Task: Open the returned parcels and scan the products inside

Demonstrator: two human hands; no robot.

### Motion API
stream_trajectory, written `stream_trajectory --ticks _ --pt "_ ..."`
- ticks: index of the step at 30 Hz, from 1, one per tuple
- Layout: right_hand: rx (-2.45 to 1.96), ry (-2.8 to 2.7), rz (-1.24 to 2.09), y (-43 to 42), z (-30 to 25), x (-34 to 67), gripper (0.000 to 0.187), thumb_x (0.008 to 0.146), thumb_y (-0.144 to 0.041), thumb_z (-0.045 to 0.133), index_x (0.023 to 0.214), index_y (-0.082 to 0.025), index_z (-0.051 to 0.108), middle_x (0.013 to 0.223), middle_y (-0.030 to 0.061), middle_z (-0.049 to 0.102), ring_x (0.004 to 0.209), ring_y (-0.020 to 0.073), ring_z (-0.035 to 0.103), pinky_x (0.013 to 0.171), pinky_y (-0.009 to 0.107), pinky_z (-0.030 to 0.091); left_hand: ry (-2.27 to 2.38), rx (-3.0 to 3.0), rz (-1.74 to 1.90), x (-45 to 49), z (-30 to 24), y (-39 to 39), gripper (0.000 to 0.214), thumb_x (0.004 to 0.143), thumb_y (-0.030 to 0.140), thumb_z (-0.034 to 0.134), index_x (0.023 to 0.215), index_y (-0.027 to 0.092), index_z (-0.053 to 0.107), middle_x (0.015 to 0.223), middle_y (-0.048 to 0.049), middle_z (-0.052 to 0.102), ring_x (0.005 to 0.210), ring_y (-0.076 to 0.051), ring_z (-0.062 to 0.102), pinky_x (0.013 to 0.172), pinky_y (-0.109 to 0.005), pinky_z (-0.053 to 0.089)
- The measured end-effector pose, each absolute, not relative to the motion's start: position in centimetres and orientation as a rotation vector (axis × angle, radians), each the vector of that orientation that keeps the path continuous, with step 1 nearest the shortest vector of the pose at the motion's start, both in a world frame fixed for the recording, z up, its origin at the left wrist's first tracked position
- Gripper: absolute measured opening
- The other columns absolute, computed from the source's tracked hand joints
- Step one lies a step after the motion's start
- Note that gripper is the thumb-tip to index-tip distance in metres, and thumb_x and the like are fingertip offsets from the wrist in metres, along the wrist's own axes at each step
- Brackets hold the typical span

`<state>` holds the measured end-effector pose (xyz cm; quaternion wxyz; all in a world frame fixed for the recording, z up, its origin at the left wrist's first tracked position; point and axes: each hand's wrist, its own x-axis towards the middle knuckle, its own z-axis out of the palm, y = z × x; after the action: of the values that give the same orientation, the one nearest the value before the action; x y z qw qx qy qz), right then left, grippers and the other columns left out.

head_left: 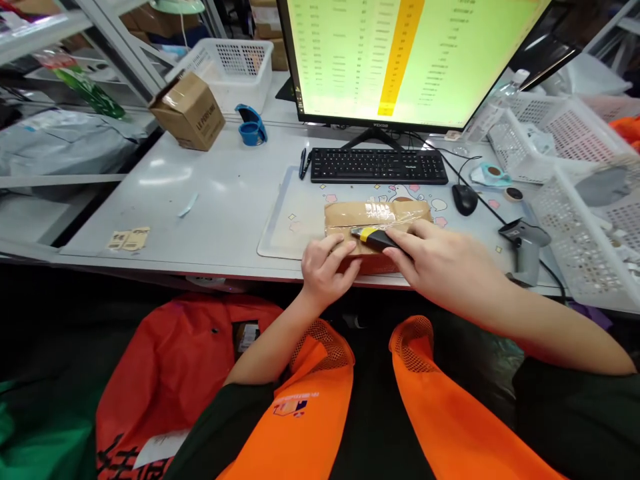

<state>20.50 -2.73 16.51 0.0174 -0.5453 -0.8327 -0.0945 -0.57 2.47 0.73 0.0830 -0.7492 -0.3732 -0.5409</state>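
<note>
Near edge: the taped brown parcel [350, 215] lies in front of you on a pale printed mat [280, 235], close to the near edge of the white surface [225, 200].
Left side: the widest stretch of room runs from the mat to the surface's left edge, where a paper scrap [188, 205] and torn labels [129, 239] lie.
Far side: a black keyboard [379, 165] sits just beyond the parcel, under the monitor [345, 60].
Right side: the room is tighter; a mouse [465, 199], a handheld scanner [527, 247] and a white basket [593, 233] line up towards that edge.
Carton: the brown carton [189, 112] at the far left reads "LE PERFUME".
Screen: rows of small text, too blurred to read, with one orange column on yellow-green.
Left hand [323, 268]: partly open, fingers bent, resting on the parcel's near-left part rather than closed round it.
Right hand [435, 253]: closed round the black-and-yellow utility knife [369, 233], your forearm slanting in from the lower right.
Knife: its tip points left, over the parcel's top, near your left fingertips.
</note>
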Motion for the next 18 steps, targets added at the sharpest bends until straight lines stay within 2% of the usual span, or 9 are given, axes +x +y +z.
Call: stream_trajectory --ticks 5,8,10,13,16,18 --pt "-1.866 -2.611 -0.280 -2.6 19.0 20.3 0.046 0.112 -0.043 0.040 0.117 -0.015 0.076 0.094 0.0141 0.069 0.065 0.0203 0.058 0.060 0.033 0.030 -1.086 -2.255 -1.605 -0.8 0.8 2.5 0.026 0.094 0.033 0.077 0.119 0.026 0.072 0.117 -0.0092 0.074 0.101 -0.024 0.071 0.089 -0.037 0.054" --pt "-2.013 -2.526 -0.277 -3.4 19.6 23.8 0.050 0.109 -0.051 0.042 0.121 -0.019 0.078 0.089 0.0122 0.069 0.064 0.0216 0.057 0.062 0.034 0.034 -1.012 -2.242 -1.614 -0.8 1.1 2.6 0.027 0.094 0.031 0.078 0.119 0.026 0.071 0.116 -0.0089 0.075 0.098 -0.023 0.071 0.086 -0.036 0.054" --pt "-2.143 -2.433 -0.289 -4.1 19.4 26.9 0.053 0.109 -0.055 0.041 0.126 -0.023 0.079 0.092 0.0124 0.071 0.070 0.0247 0.061 0.064 0.036 0.038 -1.013 -2.241 -1.599 -0.8 1.3 2.6 0.025 0.094 0.031 0.078 0.118 0.026 0.072 0.115 -0.0089 0.075 0.096 -0.023 0.071 0.084 -0.035 0.053" --pt "-2.299 -2.263 -0.159 -5.0 18.4 30.7 0.052 0.109 -0.053 0.041 0.126 -0.023 0.081 0.102 0.0140 0.077 0.089 0.0299 0.069 0.074 0.040 0.045 -1.009 -2.246 -1.567 -1.0 2.3 2.4 0.020 0.096 0.033 0.075 0.113 0.024 0.074 0.112 -0.0092 0.076 0.093 -0.023 0.070 0.080 -0.036 0.050" --pt "-2.301 -2.041 0.063 -5.3 17.0 33.1 0.047 0.107 -0.050 0.048 0.125 -0.023 0.082 0.118 0.0124 0.079 0.109 0.0297 0.071 0.090 0.039 0.049 -0.996 -2.330 -1.497 -1.7 4.5 2.3 0.015 0.098 0.034 0.071 0.105 0.022 0.078 0.106 -0.0078 0.078 0.086 -0.022 0.066 0.080 -0.038 0.046" --pt "-2.318 -1.860 0.168 -5.1 15.6 34.4 0.045 0.103 -0.051 0.055 0.124 -0.023 0.083 0.122 0.0116 0.079 0.115 0.0292 0.070 0.097 0.038 0.049 -0.997 -2.444 -1.390 -2.3 6.6 2.9 0.019 0.101 0.034 0.067 0.093 0.022 0.079 0.093 -0.0049 0.078 0.083 -0.022 0.063 0.081 -0.039 0.044"
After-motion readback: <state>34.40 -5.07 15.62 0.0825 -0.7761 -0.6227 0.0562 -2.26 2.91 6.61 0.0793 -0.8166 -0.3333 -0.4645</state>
